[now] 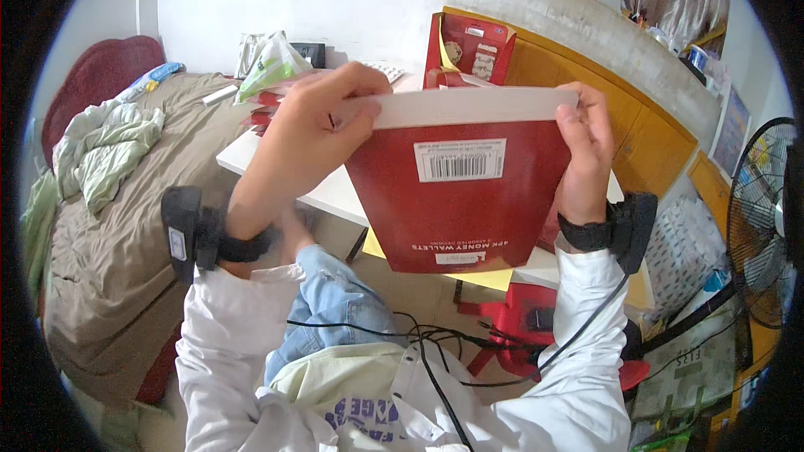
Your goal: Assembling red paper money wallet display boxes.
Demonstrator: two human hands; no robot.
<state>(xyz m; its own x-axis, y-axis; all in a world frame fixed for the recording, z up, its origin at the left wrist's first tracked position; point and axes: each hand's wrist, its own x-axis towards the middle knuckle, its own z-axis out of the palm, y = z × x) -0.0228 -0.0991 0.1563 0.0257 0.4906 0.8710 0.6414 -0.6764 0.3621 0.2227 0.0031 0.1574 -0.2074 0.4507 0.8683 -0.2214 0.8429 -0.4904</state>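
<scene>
Red flat cardboard packet with a white top flap and a barcode sticker [459, 192] is being held up above the white tabletop [335, 192], in front of the person's chest. Left hand [306, 138] is pinching the flap's left end, fingers closed on it. Right hand [586, 155] is clasping the right edge, thumb tucked behind. Packet is hiding the table's middle; an open red box [469, 50] is standing behind it.

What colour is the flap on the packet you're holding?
White, on a red packet with a barcode label; the head view shows it.
</scene>
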